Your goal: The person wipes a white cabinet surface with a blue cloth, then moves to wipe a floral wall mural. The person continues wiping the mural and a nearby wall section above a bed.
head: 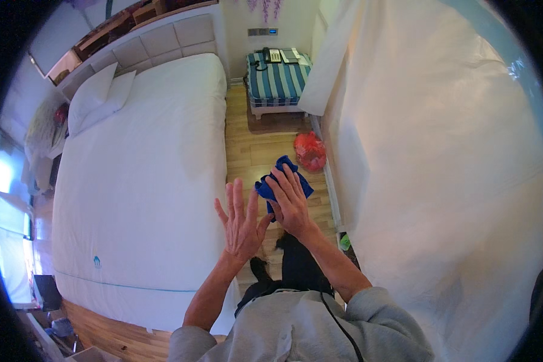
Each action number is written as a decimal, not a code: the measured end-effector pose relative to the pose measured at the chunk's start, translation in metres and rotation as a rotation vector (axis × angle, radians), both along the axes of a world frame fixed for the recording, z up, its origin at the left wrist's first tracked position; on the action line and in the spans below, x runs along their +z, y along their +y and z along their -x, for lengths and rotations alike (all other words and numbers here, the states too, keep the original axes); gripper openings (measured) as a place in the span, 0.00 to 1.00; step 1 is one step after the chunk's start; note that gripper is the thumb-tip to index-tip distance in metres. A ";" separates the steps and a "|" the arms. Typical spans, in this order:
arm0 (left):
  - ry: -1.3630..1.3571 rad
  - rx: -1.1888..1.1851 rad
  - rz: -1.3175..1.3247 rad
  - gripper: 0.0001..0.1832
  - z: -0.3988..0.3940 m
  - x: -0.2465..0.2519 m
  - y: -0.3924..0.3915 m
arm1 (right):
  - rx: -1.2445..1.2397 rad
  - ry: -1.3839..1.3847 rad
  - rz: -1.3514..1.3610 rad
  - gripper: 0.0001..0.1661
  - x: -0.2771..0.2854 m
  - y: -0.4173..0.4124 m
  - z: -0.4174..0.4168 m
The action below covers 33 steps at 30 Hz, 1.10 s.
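Observation:
My right hand (290, 201) has a crumpled dark blue cloth (306, 183) under its palm and fingers, in front of my body over the wood floor. Parts of the cloth stick out past the fingertips and below the thumb; how firmly the fingers grip it is partly hidden. To the left, my left hand (242, 221) is held up with its fingers spread and nothing in it. Its thumb tip is close to the right thumb and the cloth's lower end; whether they touch cannot be told.
A bed with a white sheet (140, 181) and pillows (92, 97) lies left. Ahead stands a nightstand with a striped cloth (276, 86), bearing a telephone (272, 55). A red plastic bag (310, 151) sits on the floor by a large white sheet (434, 158) at right.

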<state>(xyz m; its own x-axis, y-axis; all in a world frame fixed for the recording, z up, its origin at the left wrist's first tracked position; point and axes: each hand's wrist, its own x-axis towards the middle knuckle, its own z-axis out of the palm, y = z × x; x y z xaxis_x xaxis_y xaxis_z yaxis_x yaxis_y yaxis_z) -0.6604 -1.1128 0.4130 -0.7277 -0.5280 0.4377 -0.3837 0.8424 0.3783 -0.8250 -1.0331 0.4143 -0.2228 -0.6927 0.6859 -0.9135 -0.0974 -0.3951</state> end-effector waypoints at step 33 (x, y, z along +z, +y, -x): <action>0.031 0.032 0.111 0.44 0.305 0.037 -0.320 | 0.048 -0.012 0.193 0.35 0.028 -0.338 0.305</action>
<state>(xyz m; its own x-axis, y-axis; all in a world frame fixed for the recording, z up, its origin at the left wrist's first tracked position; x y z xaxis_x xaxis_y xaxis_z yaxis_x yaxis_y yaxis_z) -0.9655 -1.4326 0.4504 -0.6965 -0.4981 0.5165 -0.4009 0.8671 0.2956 -1.1298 -1.3707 0.4421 -0.2014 -0.5587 0.8045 -0.9013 -0.2159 -0.3756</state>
